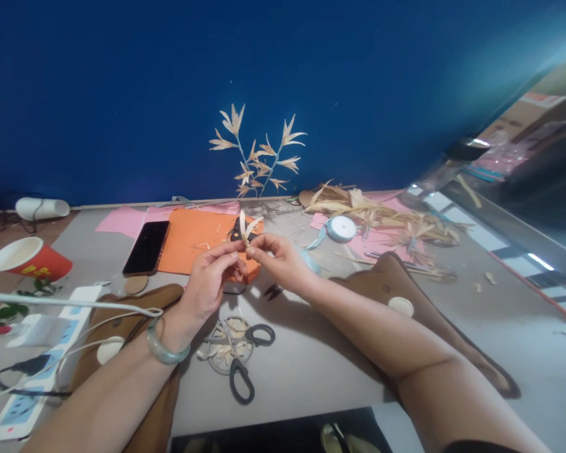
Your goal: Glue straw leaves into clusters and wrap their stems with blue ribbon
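Note:
Between my two hands stands a small pale flower of dried husk strips (pixel 245 228), its petals pointing up. My right hand (pixel 283 261) pinches it at the base between thumb and fingertips. My left hand (pixel 212 277), with a bangle at the wrist, is closed in a pinch at the same base; the exact grip there is partly hidden by the fingers. Below the hands lie scissors with black handles (pixel 241 380), across a round dish holding husk scraps (pixel 229 352). Behind the hands rises a branched stem with several husk flowers (pixel 264 167).
An orange sheet (pixel 182 236) and black phone (pixel 147 248) lie left of centre. To the right are a pale blue ribbon spool (pixel 341 228) and piled dried husks (pixel 358 204). A power strip (pixel 56 352) with cables and a red paper cup (pixel 31 259) stand at left.

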Motion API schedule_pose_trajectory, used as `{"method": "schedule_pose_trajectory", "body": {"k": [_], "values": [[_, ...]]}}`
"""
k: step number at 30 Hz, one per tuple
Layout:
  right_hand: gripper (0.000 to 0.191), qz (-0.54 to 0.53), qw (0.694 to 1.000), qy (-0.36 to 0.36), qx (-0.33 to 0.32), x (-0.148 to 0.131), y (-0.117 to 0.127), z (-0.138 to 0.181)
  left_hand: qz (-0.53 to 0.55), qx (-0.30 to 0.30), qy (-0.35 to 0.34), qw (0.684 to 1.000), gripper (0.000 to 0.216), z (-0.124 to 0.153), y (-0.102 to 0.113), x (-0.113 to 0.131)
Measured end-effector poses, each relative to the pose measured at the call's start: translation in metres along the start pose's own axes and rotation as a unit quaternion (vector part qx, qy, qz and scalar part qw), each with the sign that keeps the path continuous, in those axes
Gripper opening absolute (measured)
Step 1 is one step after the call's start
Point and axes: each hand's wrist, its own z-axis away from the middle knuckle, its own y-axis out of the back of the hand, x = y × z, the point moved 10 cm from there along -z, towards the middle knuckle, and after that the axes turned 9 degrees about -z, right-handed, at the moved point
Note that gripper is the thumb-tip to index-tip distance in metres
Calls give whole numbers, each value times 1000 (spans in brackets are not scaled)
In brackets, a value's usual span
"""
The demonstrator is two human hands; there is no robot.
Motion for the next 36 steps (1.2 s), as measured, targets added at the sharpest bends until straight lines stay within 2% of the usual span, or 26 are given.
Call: {"method": "schedule_pose_trajectory", "body": {"k": [4,8,14,19,24,30,36], "values": [[16,5,1000,6,-2,-3,2,-1,-18,0,5,1000,27,1,0,0],[20,-38,998,-1,-43,-4,-5,-1,-14,9,15,1000,31,-1,6,3],[26,-188,967,-76,-157,4,-26,5,-11,-75,-8,997,20,-1,-3,19],[23,-232,943,-93,-218,1,-32,9,-29,-99,-44,994,17,0,-6,27],[21,-230,929,-104,-270,2,-38,14,-50,-127,-59,989,17,2,-13,29],[23,-221,924,-110,-291,3,-40,17,-52,-117,-48,991,22,2,-13,27],[22,-222,922,-104,-299,0,-41,17,-56,-125,-67,988,16,3,-13,27]]}}
